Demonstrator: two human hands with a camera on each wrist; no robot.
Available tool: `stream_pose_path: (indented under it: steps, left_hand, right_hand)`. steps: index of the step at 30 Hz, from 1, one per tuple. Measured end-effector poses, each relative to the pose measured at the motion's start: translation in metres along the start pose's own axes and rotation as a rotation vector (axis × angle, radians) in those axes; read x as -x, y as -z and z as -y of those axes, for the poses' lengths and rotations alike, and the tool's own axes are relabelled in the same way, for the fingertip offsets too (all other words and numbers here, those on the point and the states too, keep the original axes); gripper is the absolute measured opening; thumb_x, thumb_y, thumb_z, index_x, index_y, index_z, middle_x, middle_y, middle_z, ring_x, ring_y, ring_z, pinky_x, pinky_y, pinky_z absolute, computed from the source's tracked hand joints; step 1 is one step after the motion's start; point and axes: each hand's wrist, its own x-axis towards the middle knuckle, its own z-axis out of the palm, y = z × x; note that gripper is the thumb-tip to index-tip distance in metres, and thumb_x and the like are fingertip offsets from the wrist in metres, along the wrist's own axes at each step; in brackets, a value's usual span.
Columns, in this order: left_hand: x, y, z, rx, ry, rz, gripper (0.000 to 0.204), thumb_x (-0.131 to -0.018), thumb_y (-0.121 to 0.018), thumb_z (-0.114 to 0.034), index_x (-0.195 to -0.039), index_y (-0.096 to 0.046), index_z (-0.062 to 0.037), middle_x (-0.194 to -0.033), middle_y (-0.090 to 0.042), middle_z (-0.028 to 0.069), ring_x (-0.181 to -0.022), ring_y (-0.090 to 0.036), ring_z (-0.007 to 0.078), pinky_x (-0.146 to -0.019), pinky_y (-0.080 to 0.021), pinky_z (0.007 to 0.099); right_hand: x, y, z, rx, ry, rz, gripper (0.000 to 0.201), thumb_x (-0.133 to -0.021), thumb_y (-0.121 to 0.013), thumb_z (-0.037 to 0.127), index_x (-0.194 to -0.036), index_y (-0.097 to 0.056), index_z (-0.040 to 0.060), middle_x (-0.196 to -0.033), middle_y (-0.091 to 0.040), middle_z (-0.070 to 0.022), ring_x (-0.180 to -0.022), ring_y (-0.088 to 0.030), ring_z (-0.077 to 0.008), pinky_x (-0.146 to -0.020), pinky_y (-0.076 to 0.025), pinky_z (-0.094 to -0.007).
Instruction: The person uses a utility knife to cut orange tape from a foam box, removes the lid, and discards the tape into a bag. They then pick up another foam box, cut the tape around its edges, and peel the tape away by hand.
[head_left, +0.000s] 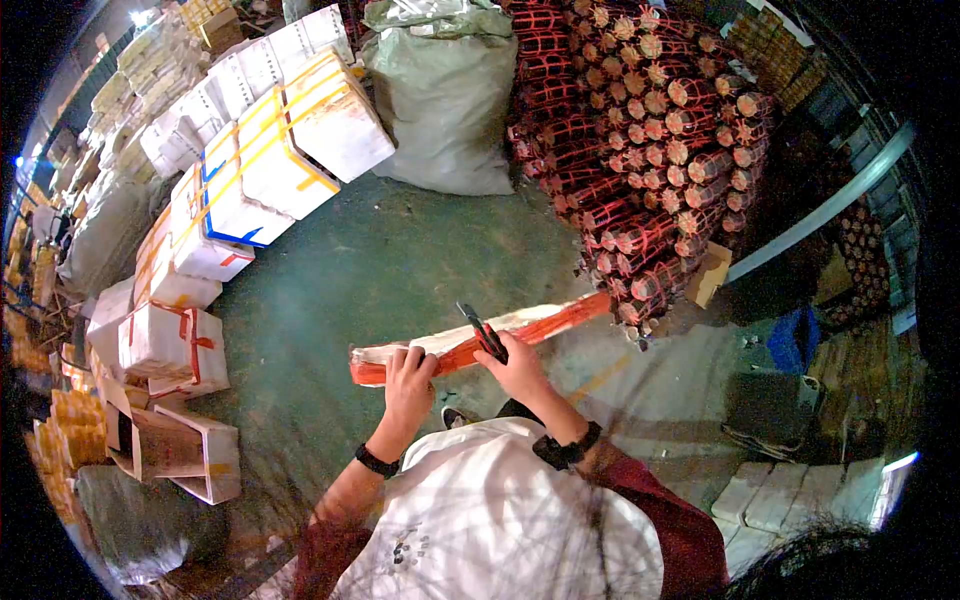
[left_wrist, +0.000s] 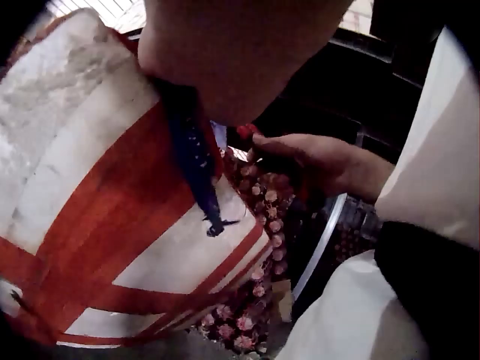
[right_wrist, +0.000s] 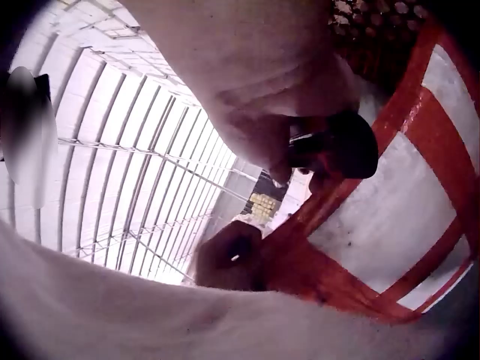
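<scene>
A long white box with red tape [head_left: 450, 358] lies across in front of the body; its taped side fills the left of the left wrist view [left_wrist: 142, 202]. On its near edge, toward the left end, my left hand [head_left: 405, 395] rests with bent fingers gripping the edge. My right hand [head_left: 522, 375] holds a black and red hand tool [head_left: 486, 336] above the box's middle, its dark tip pointing up and left. The right wrist view shows the tool's black end [right_wrist: 345, 146] beside red tape; the left hand [right_wrist: 229, 255] is dark there.
White foam boxes [head_left: 270, 165] with yellow, blue and red tape form a curved row at left. A big pale sack [head_left: 440, 110] stands beyond. Red-netted bundles [head_left: 650, 130] are piled at the back right. An opened carton [head_left: 165, 440] sits at lower left, a dark case [head_left: 770, 410] at right.
</scene>
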Motion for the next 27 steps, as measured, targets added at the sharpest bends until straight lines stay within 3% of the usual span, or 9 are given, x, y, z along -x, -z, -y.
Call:
stream_pose_path:
  steps: [4,7,8,10,14,20,27]
  left_hand:
    - [-0.005,0.004,-0.003,-0.052,-0.134,-0.037,0.035,-0.066,-0.065,-0.006,-0.100,-0.060,-0.0061,-0.105,-0.055,0.0081,-0.096,-0.053,0.0280,-0.084,-0.044,0.0421]
    - [-0.011,0.009,-0.002,-0.052,-0.207,-0.048,0.033,-0.067,-0.063,-0.008,-0.101,-0.061,-0.0058,-0.104,-0.055,0.0073,-0.093,-0.053,0.0269,-0.082,-0.045,0.0399]
    - [-0.011,0.008,0.000,-0.045,-0.208,-0.036,0.036,-0.067,-0.063,-0.008,-0.103,-0.061,-0.0052,-0.106,-0.056,0.0079,-0.093,-0.054,0.0281,-0.081,-0.047,0.0407]
    - [-0.010,0.006,0.005,-0.033,-0.209,-0.013,0.043,-0.065,-0.063,-0.009,-0.108,-0.062,-0.0040,-0.108,-0.058,0.0093,-0.093,-0.055,0.0304,-0.081,-0.049,0.0425]
    - [-0.008,0.004,0.008,0.009,-0.187,-0.056,0.044,-0.065,-0.062,-0.007,-0.109,-0.062,-0.0039,-0.107,-0.059,0.0097,-0.092,-0.055,0.0311,-0.081,-0.049,0.0425]
    - [-0.011,0.000,0.013,0.039,-0.123,-0.129,0.046,-0.060,-0.064,-0.002,-0.106,-0.060,-0.0014,-0.110,-0.059,0.0116,-0.094,-0.055,0.0323,-0.083,-0.048,0.0430]
    - [-0.013,-0.008,0.012,0.155,-0.010,-0.202,0.039,-0.059,-0.060,0.003,-0.097,-0.060,-0.0032,-0.102,-0.061,0.0106,-0.090,-0.056,0.0341,-0.079,-0.048,0.0452]
  right_hand:
    - [0.025,0.017,0.023,0.010,-0.153,0.192,0.036,-0.092,-0.066,0.038,-0.100,-0.060,0.0030,-0.075,-0.065,-0.0211,-0.074,-0.065,-0.0432,-0.065,-0.049,-0.0502]
    - [0.032,0.018,0.025,0.184,-0.053,0.208,0.035,-0.093,-0.063,0.038,-0.096,-0.059,0.0033,-0.076,-0.066,-0.0233,-0.075,-0.065,-0.0453,-0.065,-0.049,-0.0528]
    - [0.034,0.011,0.016,0.209,0.016,0.136,0.031,-0.091,-0.064,0.037,-0.093,-0.058,0.0061,-0.072,-0.065,-0.0196,-0.071,-0.063,-0.0431,-0.063,-0.049,-0.0506]
    - [0.034,0.011,0.022,0.247,0.011,0.158,0.030,-0.091,-0.064,0.035,-0.094,-0.059,0.0057,-0.074,-0.065,-0.0202,-0.073,-0.064,-0.0434,-0.064,-0.049,-0.0509]
    - [0.034,0.005,0.025,0.185,0.030,0.200,0.030,-0.093,-0.060,0.032,-0.098,-0.060,0.0022,-0.078,-0.066,-0.0254,-0.077,-0.065,-0.0456,-0.067,-0.051,-0.0547]
    - [0.031,0.001,0.031,0.191,0.040,0.200,0.030,-0.093,-0.060,0.030,-0.101,-0.059,0.0015,-0.078,-0.066,-0.0260,-0.075,-0.065,-0.0466,-0.068,-0.051,-0.0557]
    - [0.025,-0.018,0.011,0.139,0.120,0.149,0.025,-0.092,-0.063,0.026,-0.098,-0.056,0.0027,-0.073,-0.063,-0.0229,-0.070,-0.061,-0.0465,-0.060,-0.046,-0.0541]
